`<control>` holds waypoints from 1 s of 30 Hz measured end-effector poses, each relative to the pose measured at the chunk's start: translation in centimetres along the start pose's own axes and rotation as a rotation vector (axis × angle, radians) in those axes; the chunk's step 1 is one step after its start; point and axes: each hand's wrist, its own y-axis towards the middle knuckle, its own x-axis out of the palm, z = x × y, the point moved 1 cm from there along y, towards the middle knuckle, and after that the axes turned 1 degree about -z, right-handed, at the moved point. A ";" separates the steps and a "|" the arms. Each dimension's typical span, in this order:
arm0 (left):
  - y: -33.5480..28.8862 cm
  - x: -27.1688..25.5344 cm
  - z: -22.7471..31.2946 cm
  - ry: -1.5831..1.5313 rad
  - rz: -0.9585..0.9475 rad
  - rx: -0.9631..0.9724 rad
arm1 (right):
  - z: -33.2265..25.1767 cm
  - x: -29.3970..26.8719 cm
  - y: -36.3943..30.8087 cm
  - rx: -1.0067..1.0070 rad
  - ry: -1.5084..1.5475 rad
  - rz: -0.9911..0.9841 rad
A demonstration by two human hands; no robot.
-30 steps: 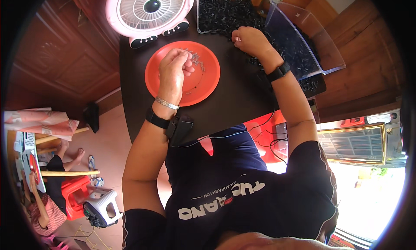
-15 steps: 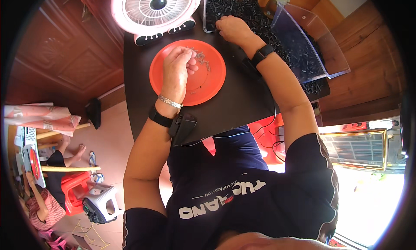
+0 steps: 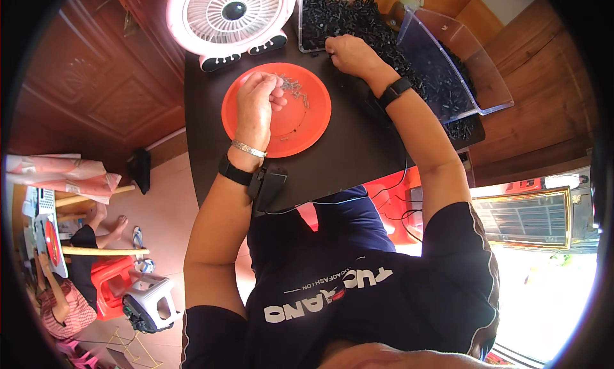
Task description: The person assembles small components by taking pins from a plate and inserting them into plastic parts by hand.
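My left hand (image 3: 257,105) hovers over an orange plate (image 3: 300,129) on the black table (image 3: 348,158), its fingers curled next to a small heap of grey metal screws (image 3: 295,87); whether it holds one I cannot tell. My right hand (image 3: 348,53) rests at the near edge of a clear tray filled with small black plastic parts (image 3: 345,17), fingers bent down among them. A black watch sits on the right wrist, a bracelet and black band on the left.
A pink and white table fan (image 3: 224,14) stands behind the plate. A clear plastic lid (image 3: 457,62) leans at the right over more black parts. Red stools and another person sit on the floor at the left.
My right hand has moved left along the tray of black parts, toward its near left corner. My left hand stays over the orange plate.
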 end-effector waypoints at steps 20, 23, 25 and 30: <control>-0.4 0.4 0.2 -0.015 -0.091 0.032 | -10.7 -4.5 -2.3 -0.011 1.480 -0.079; -0.4 0.3 0.1 -0.028 -0.104 0.022 | -11.4 -4.4 -2.3 0.036 1.373 -0.044; -0.3 0.2 0.0 -0.033 -0.105 -0.001 | -11.5 -5.1 -2.4 0.007 0.918 0.066; 0.1 -0.3 0.1 -0.045 -0.189 -0.066 | -11.4 -4.5 -2.3 -0.188 0.649 0.303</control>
